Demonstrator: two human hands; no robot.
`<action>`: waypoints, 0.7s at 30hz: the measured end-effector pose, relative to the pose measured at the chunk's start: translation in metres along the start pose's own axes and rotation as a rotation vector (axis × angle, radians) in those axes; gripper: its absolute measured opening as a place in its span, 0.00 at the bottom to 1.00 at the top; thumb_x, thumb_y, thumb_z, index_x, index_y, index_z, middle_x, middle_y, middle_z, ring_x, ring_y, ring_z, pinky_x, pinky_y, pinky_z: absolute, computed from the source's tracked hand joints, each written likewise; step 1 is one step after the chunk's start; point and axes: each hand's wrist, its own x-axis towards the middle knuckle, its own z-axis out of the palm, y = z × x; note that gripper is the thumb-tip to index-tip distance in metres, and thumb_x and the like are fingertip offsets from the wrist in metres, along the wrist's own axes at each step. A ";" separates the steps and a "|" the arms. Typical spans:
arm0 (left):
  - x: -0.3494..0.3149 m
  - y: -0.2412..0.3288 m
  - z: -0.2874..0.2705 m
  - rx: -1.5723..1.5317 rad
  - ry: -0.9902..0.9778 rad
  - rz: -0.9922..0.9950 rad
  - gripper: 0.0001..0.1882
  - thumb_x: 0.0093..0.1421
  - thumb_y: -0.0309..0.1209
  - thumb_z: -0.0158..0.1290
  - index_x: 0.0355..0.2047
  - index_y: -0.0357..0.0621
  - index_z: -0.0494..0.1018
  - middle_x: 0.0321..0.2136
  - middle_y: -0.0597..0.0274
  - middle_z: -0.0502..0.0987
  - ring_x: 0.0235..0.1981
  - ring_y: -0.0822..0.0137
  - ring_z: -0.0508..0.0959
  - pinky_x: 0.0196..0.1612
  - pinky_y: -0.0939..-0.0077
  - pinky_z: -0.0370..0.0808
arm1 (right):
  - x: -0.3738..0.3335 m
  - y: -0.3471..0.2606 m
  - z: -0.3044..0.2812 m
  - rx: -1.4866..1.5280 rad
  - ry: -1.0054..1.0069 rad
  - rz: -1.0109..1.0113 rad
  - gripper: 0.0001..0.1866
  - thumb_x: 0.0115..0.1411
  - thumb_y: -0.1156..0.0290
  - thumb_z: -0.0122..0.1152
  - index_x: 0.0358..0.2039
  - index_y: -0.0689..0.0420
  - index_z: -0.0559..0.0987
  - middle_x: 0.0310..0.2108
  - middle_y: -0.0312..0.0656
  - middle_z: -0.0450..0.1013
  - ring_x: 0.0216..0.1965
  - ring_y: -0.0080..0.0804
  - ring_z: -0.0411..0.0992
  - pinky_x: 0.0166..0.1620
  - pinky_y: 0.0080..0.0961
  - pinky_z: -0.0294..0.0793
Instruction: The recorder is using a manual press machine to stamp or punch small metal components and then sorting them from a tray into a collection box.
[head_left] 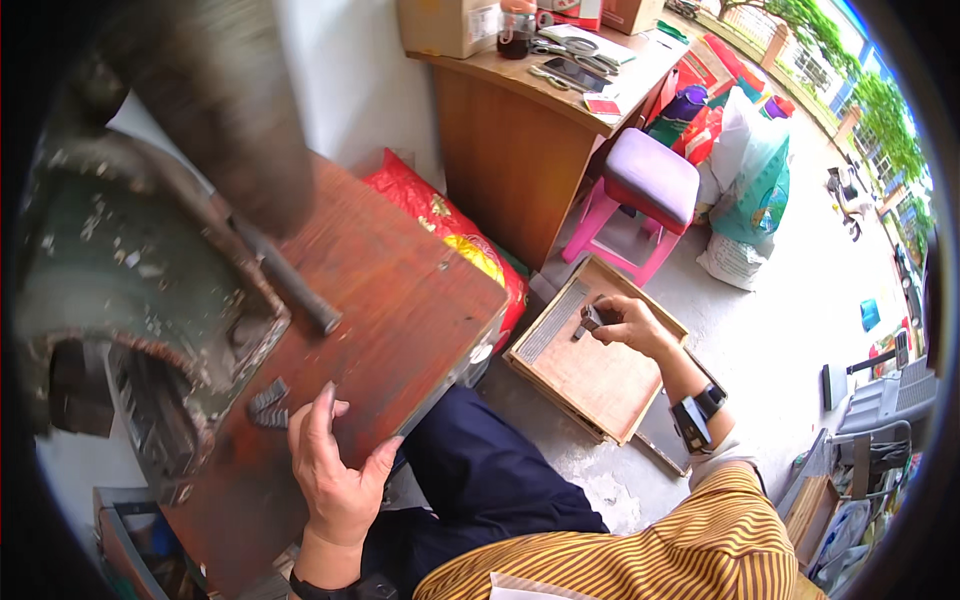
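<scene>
The right hand (625, 325), off to the right of the reddish desk (400, 270), pinched a small dark block (592, 318) between thumb and fingers, over the wooden tray (610, 375). The tray sat beside the desk's right side, with a band of narrow grey strips (553, 322) along its near-desk edge. The grip hid part of the block, so I could not tell whether it was one piece or two, or whether it touched the tray.

The left hand (338, 490) was at the desk's near edge, thumb and fingers spread wide with nothing seen between them. Just beside its fingertips, on the desk, lay a few dark ribbed pieces (268, 405). A green machine (130, 270) took up the desk's left side, with a metal rod (290, 280) reaching across the top.

The block looked like metal — probably stiff, rather heavy for its size and hardly fragile, though perhaps slick if oily. Its flat sides seemed the best hold — thumb on one, fingertips on the other.
</scene>
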 end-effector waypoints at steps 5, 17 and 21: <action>0.047 0.039 0.028 0.748 -0.476 0.121 0.55 0.36 0.56 0.64 0.59 0.38 0.55 0.56 0.41 0.60 0.58 0.42 0.58 0.55 0.38 0.54 | 0.071 0.176 -0.038 0.036 0.137 0.292 0.18 0.45 0.71 0.67 0.36 0.68 0.77 0.28 0.44 0.76 0.27 0.24 0.74 0.31 0.22 0.74; 0.060 0.033 0.042 0.841 -0.594 0.125 0.50 0.49 0.49 0.63 0.63 0.38 0.47 0.58 0.34 0.55 0.56 0.33 0.60 0.53 0.32 0.60 | 0.234 0.330 -0.056 -0.686 0.463 0.303 0.25 0.39 0.66 0.70 0.40 0.61 0.76 0.43 0.53 0.71 0.50 0.50 0.66 0.52 0.37 0.68; 0.056 0.031 0.033 0.872 -0.616 0.137 0.50 0.48 0.44 0.64 0.63 0.38 0.47 0.58 0.34 0.55 0.56 0.32 0.60 0.54 0.30 0.59 | 0.243 0.346 -0.053 -0.650 0.418 0.198 0.30 0.37 0.66 0.73 0.43 0.59 0.75 0.43 0.52 0.71 0.49 0.50 0.66 0.52 0.37 0.68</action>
